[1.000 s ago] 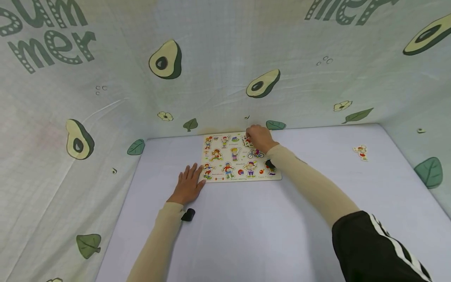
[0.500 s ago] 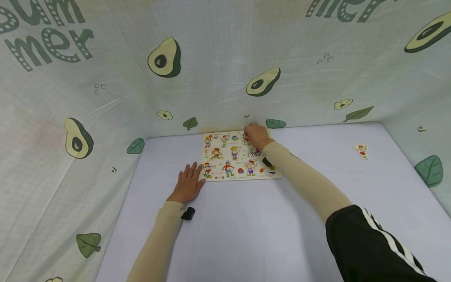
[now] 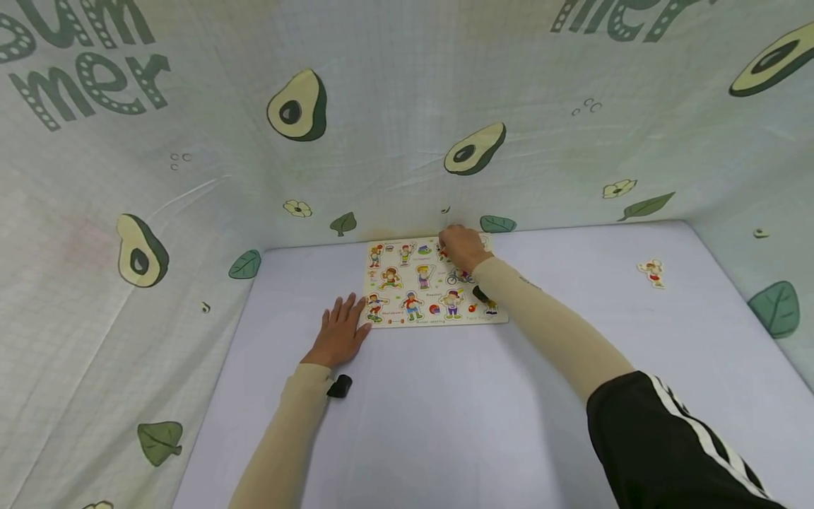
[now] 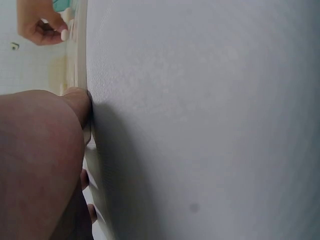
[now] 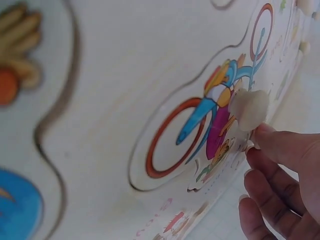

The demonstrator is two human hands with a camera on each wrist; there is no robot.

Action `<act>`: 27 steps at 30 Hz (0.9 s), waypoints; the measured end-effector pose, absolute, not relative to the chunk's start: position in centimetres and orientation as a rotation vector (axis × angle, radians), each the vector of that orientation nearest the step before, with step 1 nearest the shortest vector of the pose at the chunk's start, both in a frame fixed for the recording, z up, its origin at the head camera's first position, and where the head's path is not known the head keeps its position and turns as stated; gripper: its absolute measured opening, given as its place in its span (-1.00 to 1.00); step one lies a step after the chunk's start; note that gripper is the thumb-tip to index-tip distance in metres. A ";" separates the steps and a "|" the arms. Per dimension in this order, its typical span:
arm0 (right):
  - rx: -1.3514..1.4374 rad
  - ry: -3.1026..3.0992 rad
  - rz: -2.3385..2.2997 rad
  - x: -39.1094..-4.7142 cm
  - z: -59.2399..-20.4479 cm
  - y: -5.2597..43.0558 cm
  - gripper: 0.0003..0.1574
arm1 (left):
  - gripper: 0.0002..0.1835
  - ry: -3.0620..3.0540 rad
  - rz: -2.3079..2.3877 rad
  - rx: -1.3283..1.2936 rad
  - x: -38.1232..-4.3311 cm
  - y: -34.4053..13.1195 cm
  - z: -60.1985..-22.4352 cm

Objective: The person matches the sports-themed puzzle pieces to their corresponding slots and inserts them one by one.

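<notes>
A cream puzzle board [image 3: 435,287] with pictured children playing sports lies at the far side of the table. My left hand [image 3: 339,332] lies with spread fingers at its near left corner, the thumb touching the edge. At the board's top edge, my right hand [image 3: 462,247] pinches a small knobbed puzzle piece; the left wrist view shows the pale knob [image 4: 64,35] at the fingertips. The piece's picture is mostly hidden by the hand. Close by in the right wrist view is the cyclist piece [image 5: 215,107] with its own white knob [image 5: 252,111], lying in its recess.
One loose puzzle piece [image 3: 653,273], a figure in red and white, lies on the white tabletop [image 3: 458,410] at the right. A cloth backdrop [image 3: 381,106] printed with avocados and leaves rises directly behind the board and along both sides.
My right hand has shifted slightly left at the board's top edge, and the piece under it now shows less. The left hand and the loose piece stay in place.
</notes>
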State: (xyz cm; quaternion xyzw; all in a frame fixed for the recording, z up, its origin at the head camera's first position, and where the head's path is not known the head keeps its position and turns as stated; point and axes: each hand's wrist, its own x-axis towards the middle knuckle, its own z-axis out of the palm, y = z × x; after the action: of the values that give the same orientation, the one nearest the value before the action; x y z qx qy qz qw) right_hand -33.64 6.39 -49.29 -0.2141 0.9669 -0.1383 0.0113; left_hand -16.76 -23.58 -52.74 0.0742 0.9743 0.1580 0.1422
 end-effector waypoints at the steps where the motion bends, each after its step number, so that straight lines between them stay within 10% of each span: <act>1: -0.670 3.016 -0.435 -33.5 -49.2 6.5 -0.82 | -0.27 2.809 0.450 0.214 -16.8 -23.5 -52.7; 27: -0.561 3.182 -0.551 -28.0 -45.3 17.3 -0.77 | -0.27 2.809 0.473 0.238 -16.3 -23.7 -52.6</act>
State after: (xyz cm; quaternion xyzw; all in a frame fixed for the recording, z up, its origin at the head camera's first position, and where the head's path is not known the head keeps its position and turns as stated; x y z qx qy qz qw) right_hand -27.97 17.31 -45.29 -0.1707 0.9686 -0.1678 -0.0680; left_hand -16.28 -23.69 -52.64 0.0823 0.9729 0.1637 0.1410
